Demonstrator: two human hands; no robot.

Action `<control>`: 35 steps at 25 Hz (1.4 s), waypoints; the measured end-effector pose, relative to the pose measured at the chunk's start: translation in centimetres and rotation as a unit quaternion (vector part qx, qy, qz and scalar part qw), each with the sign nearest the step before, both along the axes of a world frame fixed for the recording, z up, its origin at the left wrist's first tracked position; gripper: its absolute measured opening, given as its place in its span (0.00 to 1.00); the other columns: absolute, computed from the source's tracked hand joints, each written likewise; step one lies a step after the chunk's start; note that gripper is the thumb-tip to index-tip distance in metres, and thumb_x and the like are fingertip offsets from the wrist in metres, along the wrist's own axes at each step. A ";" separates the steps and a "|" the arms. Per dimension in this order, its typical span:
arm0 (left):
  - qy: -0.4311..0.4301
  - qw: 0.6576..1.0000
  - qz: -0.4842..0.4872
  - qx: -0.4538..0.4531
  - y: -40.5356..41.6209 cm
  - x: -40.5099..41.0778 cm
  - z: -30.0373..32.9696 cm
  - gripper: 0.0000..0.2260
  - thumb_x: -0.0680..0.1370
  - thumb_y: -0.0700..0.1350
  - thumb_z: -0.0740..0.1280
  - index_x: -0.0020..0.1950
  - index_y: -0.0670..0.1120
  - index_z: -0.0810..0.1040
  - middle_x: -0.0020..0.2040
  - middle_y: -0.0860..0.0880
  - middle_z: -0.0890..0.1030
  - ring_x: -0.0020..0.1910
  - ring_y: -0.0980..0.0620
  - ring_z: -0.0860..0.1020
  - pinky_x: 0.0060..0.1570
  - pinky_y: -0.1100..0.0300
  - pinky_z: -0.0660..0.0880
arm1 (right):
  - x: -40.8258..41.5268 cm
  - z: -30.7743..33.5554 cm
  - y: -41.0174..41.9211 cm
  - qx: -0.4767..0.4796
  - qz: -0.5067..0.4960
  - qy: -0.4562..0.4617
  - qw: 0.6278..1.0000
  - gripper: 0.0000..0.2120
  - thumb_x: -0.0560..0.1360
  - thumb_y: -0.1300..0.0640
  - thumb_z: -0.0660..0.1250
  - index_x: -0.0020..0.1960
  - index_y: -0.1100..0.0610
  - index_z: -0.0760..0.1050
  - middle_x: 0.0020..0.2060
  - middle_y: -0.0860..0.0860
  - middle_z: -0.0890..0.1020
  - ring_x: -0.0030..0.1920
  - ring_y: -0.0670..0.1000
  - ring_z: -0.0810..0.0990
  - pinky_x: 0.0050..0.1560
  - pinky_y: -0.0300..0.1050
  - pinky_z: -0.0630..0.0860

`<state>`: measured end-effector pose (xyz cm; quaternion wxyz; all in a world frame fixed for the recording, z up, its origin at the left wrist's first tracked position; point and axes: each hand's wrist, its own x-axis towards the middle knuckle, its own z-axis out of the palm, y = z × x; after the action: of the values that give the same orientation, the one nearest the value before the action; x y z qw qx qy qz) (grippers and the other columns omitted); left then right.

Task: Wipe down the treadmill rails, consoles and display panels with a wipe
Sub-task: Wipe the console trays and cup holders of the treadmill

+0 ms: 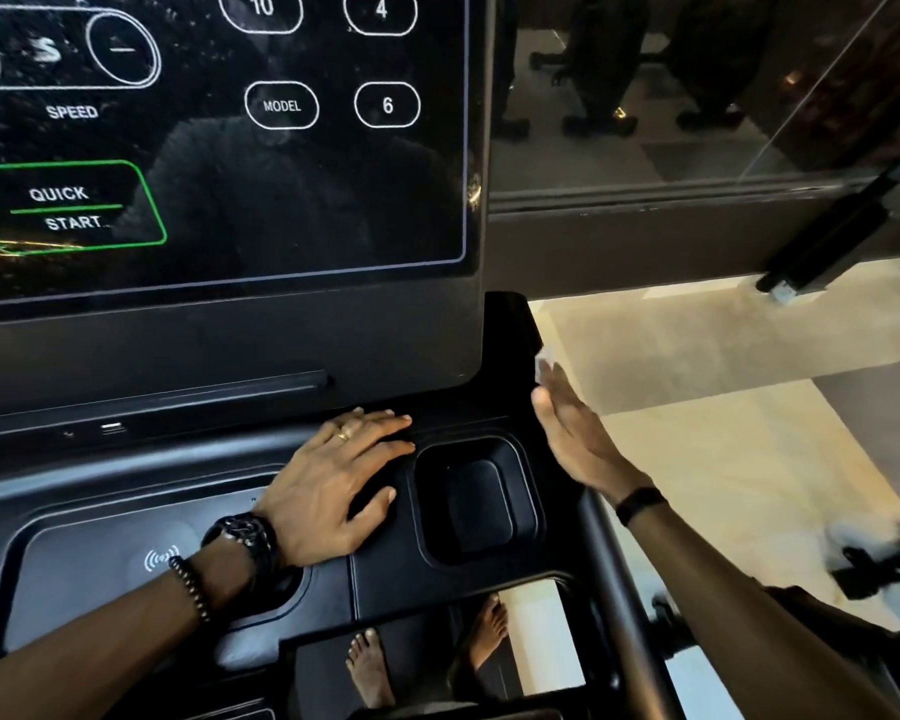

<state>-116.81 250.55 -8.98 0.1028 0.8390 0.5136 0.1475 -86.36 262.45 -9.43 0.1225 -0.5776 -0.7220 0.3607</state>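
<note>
The treadmill's black display panel (pixel 281 200) fills the upper left, with white button outlines and a green QUICK START box. Below it lies the black console tray (pixel 100 511). My left hand (pixel 333 485) rests flat on the console, fingers spread, just left of a square cup holder (pixel 476 498). My right hand (pixel 572 428) is held edge-on with straight fingers against the console's outer right side. A small pale wipe (pixel 543 363) shows at its fingertips, mostly hidden by the hand. The right rail (pixel 619 589) runs down from the console corner.
A glass wall (pixel 697 96) stands behind the console on the right, reflecting dark shapes. Pale tiled floor (pixel 723 459) lies to the right. My bare feet (pixel 370 667) show on the belt through the gap below the console. Dark equipment (pixel 884 563) sits at the right edge.
</note>
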 end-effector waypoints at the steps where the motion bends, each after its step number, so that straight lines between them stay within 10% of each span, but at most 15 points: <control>1: -0.004 1.000 0.000 -0.001 0.1 -0.1 0.0 0.21 0.79 0.54 0.61 0.69 0.48 0.76 0.76 0.49 0.70 0.75 0.49 0.67 0.72 0.45 0.65 | -0.1 -0.1 1.0 -0.015 -0.022 0.008 1.000 0.32 0.82 0.36 0.43 0.83 0.49 0.49 0.81 0.48 0.54 0.81 0.50 0.51 0.79 0.46 0.49; 16: -0.013 1.000 0.002 -0.002 -0.1 -0.1 -0.2 0.20 0.80 0.54 0.61 0.69 0.48 0.76 0.76 0.50 0.69 0.77 0.50 0.64 0.75 0.48 0.61 | -5.0 0.6 10.5 -0.036 -0.057 0.035 0.997 0.39 0.79 0.28 0.41 0.83 0.50 0.47 0.82 0.50 0.51 0.81 0.53 0.49 0.80 0.47 0.46; 21: -0.026 1.000 0.007 0.004 -0.1 -0.1 -0.6 0.20 0.79 0.54 0.63 0.69 0.49 0.76 0.76 0.50 0.70 0.77 0.50 0.65 0.75 0.49 0.61 | -4.7 -1.6 6.9 0.119 0.165 -0.110 0.973 0.42 0.75 0.26 0.32 0.82 0.47 0.39 0.81 0.50 0.39 0.80 0.54 0.34 0.80 0.52 0.38; 29: -0.048 0.999 0.021 -0.002 0.0 -0.2 -0.6 0.19 0.79 0.54 0.63 0.68 0.50 0.77 0.75 0.53 0.70 0.76 0.51 0.65 0.73 0.46 0.64 | -10.2 2.4 4.9 0.125 0.176 -0.173 0.961 0.41 0.78 0.33 0.47 0.83 0.54 0.43 0.81 0.56 0.41 0.81 0.57 0.37 0.80 0.50 0.39; 35: -0.047 0.999 0.025 0.004 0.0 0.0 -0.5 0.19 0.78 0.54 0.63 0.67 0.50 0.77 0.74 0.52 0.72 0.75 0.51 0.67 0.73 0.46 0.64 | -5.0 0.8 4.5 0.110 0.134 -0.199 0.965 0.40 0.79 0.31 0.39 0.82 0.54 0.35 0.81 0.54 0.38 0.81 0.57 0.37 0.80 0.53 0.42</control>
<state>-116.84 250.51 -9.50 0.1203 0.8182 0.5286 0.1914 -91.34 266.92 -8.60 -0.0099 -0.5189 -0.8377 0.1699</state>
